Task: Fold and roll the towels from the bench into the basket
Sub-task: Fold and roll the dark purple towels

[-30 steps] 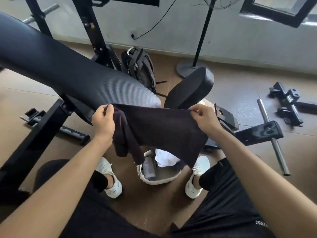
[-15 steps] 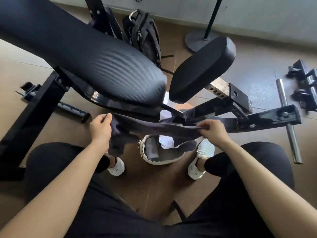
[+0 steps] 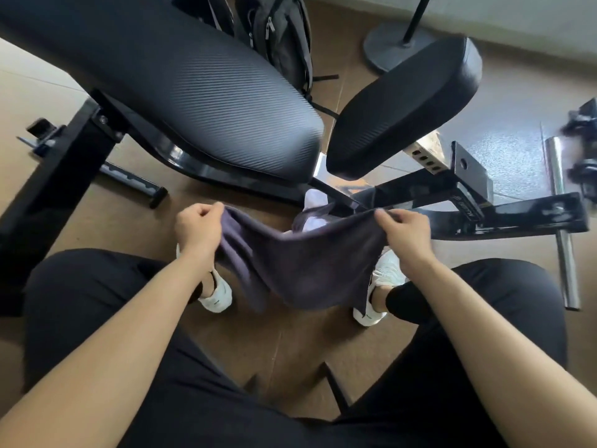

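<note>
A dark purple-grey towel (image 3: 300,263) hangs spread between my two hands, above the floor between my feet. My left hand (image 3: 197,226) grips its left top corner, where the cloth bunches. My right hand (image 3: 405,232) pinches the right top corner. The towel sags toward me and hides the basket below it. Just past the towel's top edge a white towel (image 3: 315,202) and a bit of grey cloth show. The black padded bench (image 3: 181,85) rises beyond my hands.
A second black pad (image 3: 403,105) and the black steel bench frame (image 3: 504,215) stand to the right. A chrome bar (image 3: 560,227) lies on the floor at far right. A grey backpack (image 3: 281,37) and a round stand base (image 3: 391,46) sit behind.
The towel has dropped from in front of the bench to low over the basket and now spreads toward me, hiding the basket. Both hands moved down and slightly apart.
</note>
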Motion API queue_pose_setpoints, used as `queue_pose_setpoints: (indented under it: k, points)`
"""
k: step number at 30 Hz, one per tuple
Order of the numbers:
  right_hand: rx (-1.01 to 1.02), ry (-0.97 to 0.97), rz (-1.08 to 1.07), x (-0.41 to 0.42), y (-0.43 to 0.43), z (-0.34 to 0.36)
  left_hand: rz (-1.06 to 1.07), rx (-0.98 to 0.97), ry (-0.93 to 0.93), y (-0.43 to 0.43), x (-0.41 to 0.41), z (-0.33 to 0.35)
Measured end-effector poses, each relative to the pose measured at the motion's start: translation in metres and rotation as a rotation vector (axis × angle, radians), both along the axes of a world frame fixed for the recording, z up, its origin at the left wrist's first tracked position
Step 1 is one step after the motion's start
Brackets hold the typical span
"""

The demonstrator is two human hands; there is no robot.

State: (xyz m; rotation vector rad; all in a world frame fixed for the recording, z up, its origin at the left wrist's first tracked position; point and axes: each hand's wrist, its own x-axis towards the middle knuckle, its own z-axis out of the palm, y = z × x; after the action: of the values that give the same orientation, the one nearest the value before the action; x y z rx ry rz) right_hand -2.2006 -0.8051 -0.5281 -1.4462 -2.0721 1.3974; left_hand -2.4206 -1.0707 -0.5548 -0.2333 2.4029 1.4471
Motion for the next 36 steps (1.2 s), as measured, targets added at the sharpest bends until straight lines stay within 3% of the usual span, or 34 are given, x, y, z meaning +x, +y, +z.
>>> queue_pose_setpoints:
  k: [2,5,13,21,24,28,36]
  points:
    - [-0.035,-0.006,-0.191,0.004,0.01,0.002,0.067,-0.016,-0.032,-0.007,-0.006,-0.002]
    - [0.003,-0.03,-0.205,0.004,0.008,0.007,-0.024,-0.046,-0.04,-0.005,0.002,0.001]
    - [0.283,0.049,0.387,-0.007,-0.033,0.017,-0.446,0.119,0.091,0.017,0.035,0.026]
    - [0.221,0.057,0.75,-0.03,-0.069,0.025,-0.929,0.206,0.08,0.031,0.056,0.045]
    - [0.216,0.063,0.735,-0.034,-0.064,0.025,-0.965,0.206,0.045,0.033,0.058,0.046]
    - [0.232,0.04,0.64,-0.031,-0.048,0.022,-0.999,0.052,0.032,0.027,0.049,0.04]
    - [0.164,0.049,0.355,-0.017,-0.018,0.015,-1.123,-0.203,0.17,0.013,0.028,0.044]
